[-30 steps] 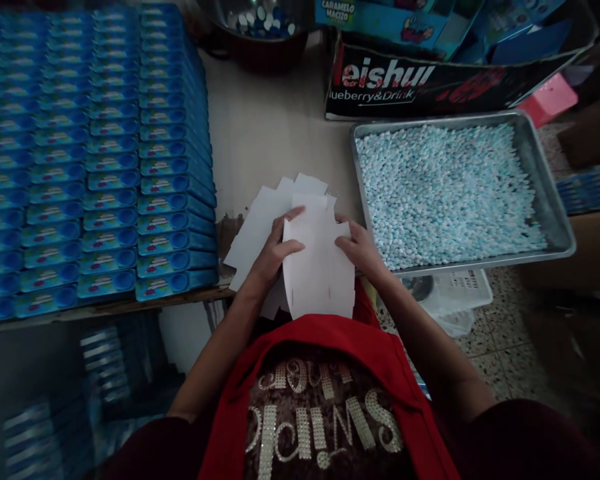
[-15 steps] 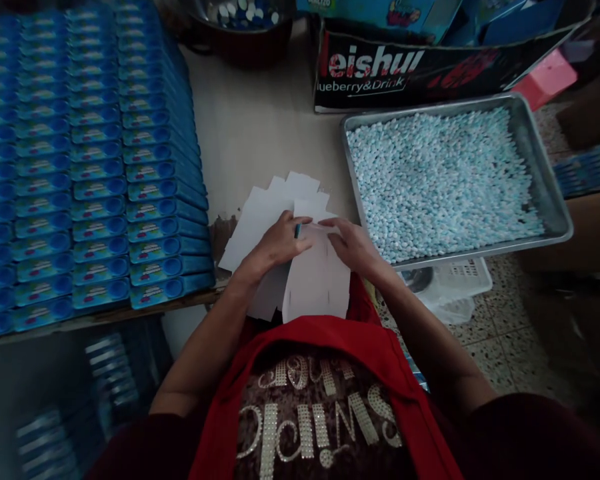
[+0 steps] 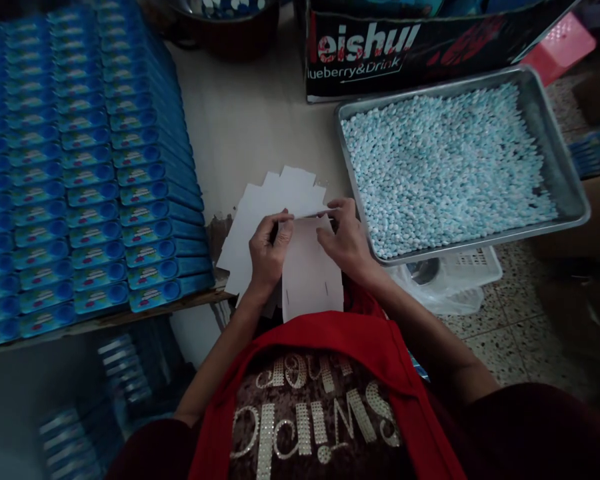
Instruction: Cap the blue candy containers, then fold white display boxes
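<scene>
A white die-cut carton blank lies in front of my body, its near end against the red apron. My left hand pinches the blank's far left corner between thumb and fingers. At the far right corner, my right hand grips the edge, thumb on the inner side. Between the hands the far end flap is bent upward. Under and beyond it, more flat white carton blanks are fanned out on the table. The undersides of the blanks are hidden.
Rows of blue printed boxes are stacked at the left. A metal tray of small pale blue and white pieces stands at the right. A black carton and a dark pot stand at the back; a white basket is below the tray.
Both hands have turned more upright at the far corners, the left one shifting left and nearer me. The flap between them has been bent up further. The view has shifted slightly.
</scene>
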Demonstrator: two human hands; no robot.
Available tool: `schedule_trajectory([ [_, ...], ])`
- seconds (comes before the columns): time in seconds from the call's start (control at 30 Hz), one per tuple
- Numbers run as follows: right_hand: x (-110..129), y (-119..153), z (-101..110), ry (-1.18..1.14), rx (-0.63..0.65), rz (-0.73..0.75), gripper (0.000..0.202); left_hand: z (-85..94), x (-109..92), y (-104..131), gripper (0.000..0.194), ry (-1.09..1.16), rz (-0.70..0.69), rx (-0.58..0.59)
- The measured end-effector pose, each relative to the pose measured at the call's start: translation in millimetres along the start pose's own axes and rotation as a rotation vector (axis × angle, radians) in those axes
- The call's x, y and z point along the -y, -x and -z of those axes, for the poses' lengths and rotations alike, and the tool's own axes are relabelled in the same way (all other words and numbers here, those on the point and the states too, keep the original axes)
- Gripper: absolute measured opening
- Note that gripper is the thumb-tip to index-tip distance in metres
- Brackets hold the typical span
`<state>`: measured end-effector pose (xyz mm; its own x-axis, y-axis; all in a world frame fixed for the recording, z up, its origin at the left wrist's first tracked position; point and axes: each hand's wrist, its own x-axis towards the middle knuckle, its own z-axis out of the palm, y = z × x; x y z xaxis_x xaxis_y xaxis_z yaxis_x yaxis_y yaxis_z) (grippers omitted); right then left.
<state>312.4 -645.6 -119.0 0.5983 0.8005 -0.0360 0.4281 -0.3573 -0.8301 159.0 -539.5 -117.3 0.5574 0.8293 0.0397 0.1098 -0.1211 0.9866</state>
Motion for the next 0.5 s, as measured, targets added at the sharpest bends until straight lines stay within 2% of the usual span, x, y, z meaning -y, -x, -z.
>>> schedule_trajectory([
  [0.03,0,2,1,-0.048,0.017,-0.025,0.06,1.7,-5,-2,0.031,-0.018,-0.005,0.014],
  [0.1,1,3,4,-0.09,0.068,-0.03,0.064,5.5,-11,-9,0.038,-0.037,0.02,0.036],
  [0.17,2,0,11,-0.066,0.121,0.008,0.071,9.2,-10,-18,0.038,-0.088,0.101,0.035],
  [0.27,5,-10,25,-0.006,0.254,0.063,0.082,14.2,-4,-29,0.02,-0.239,0.171,0.047],
  [0.3,7,-14,29,0.012,0.31,0.079,0.08,15.7,-2,-31,0.014,-0.284,0.164,0.072],
  [0.4,16,-35,32,0.166,0.387,0.142,0.05,19.9,3,-34,0.022,-0.43,0.101,0.13],
  [0.5,29,-63,16,0.475,0.411,0.262,0.024,23.2,6,-37,0.014,-0.622,0.037,0.156],
])
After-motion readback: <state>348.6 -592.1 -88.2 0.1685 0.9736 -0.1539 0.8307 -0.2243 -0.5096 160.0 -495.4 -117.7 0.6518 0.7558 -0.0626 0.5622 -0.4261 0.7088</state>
